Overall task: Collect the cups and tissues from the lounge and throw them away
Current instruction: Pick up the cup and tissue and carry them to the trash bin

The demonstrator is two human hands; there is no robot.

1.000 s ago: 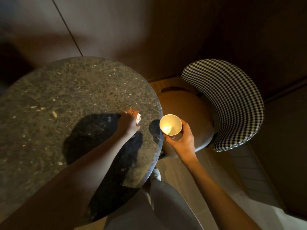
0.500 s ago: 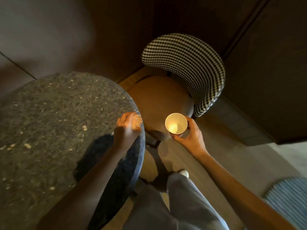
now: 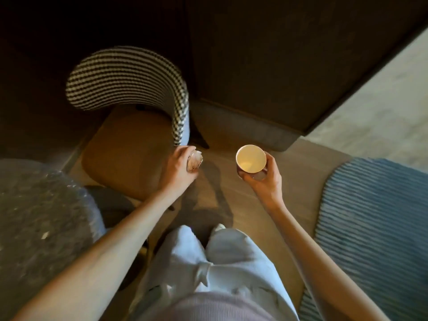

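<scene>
Carrying stage: left hand (image 3: 179,167) curled round a crumpled tissue (image 3: 195,160), right hand (image 3: 262,179) gripping an upright paper cup (image 3: 251,159), both held apart over the floor beside the chair (image 3: 129,126); next, probably finding a bin, none in view

Place: dim lounge seating corner.
Evidence: houndstooth-backed chair (image 3: 129,77), round stone tabletop (image 3: 41,216), striped blue rug (image 3: 375,216), wood floor (image 3: 220,181).

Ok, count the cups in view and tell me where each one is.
1. The paper cup is held upright in the right hand, over the wooden floor beside the checked chair. The blurred table shows no cup, though more may sit outside the view.
</scene>
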